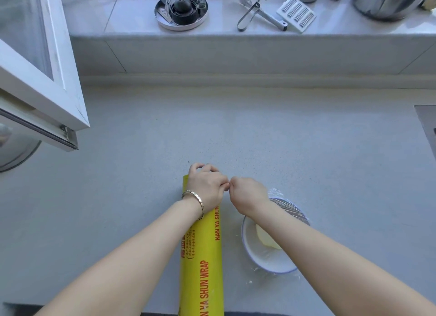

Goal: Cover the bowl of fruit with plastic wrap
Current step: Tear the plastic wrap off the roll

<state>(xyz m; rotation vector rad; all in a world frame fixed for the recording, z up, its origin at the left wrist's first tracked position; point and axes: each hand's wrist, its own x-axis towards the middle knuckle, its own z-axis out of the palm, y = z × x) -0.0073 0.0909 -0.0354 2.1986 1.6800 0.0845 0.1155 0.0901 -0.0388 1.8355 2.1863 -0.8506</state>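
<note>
Left hand (207, 186) sits on the far end of the yellow plastic wrap roll (203, 256), fingers curled down over that end and gripping it. Right hand (246, 194) is just beside it, drawn into a narrow, closed curl, with its fingertips meeting those of the left hand off the roll's right edge. Whether it pinches any film at that spot cannot be told, since no film shows between the two hands.

Both forearms reach out over a pale grey counter (259, 139). An open white window frame (59, 80) juts in at the left. Behind the counter runs a tiled ledge (132, 9), and at its right end stands a large steel pot (389, 2), partly cut off by the edge of the view.

The roll lies lengthwise on the counter, pointing away from the person, printed with red letters. Just to its right, near but not touching, stands the white bowl (271, 261) with a blue rim. The right forearm passes over its far left part. Clear film (291, 208) is stretched across the bowl's top, showing streaks on the far right side and a crumpled bunch past the far rim. Inside lies a pale yellow piece of fruit (266, 239).

On the ledge are a round metal tray (179, 28) holding dark and metal parts, a white grater (296, 14), and a metal peeler (250, 14). A gold bracelet (197, 201) circles the left wrist.
</note>
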